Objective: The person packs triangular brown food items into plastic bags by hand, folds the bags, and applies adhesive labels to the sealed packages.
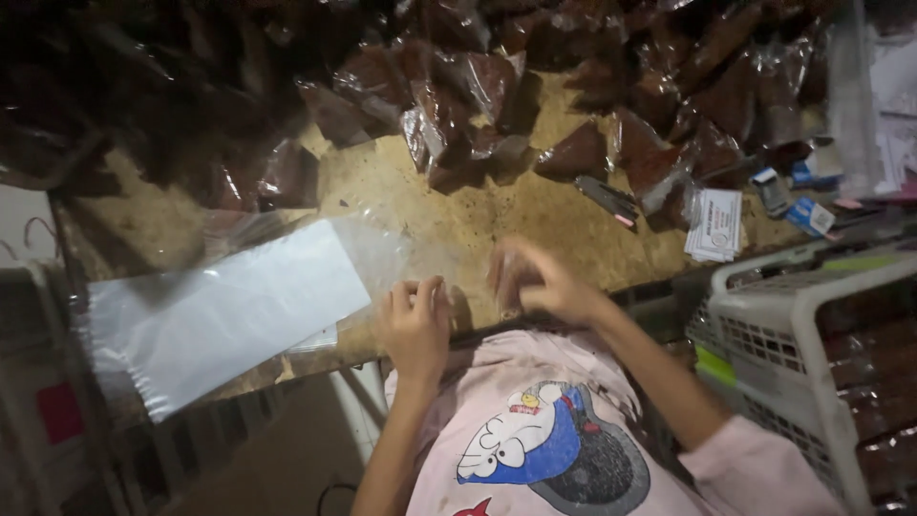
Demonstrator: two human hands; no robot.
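**A:** What do the two hands show?

**B:** Both sit low in the middle of the frame, at the near edge of a wooden worktop. The left hand is curled, fingers drawn together, knuckles up, resting on the edge. Whether it grips anything, I cannot tell. The right hand is just beside it, fingers bent inward and pinched together; it is blurred, so what it holds cannot be made out.

**A:** What lies closest to them?

**B:** A stack of clear plastic bags, flat and pale, lies left of centre, its near corner close to the left hand but not touching it.

**A:** And further off?

**B:** Across the top of the frame, a heap of filled packets with dark brown contents. At the right, a small stack of paper labels, and below it a white plastic basket. The person's pink shirt fills the bottom centre.
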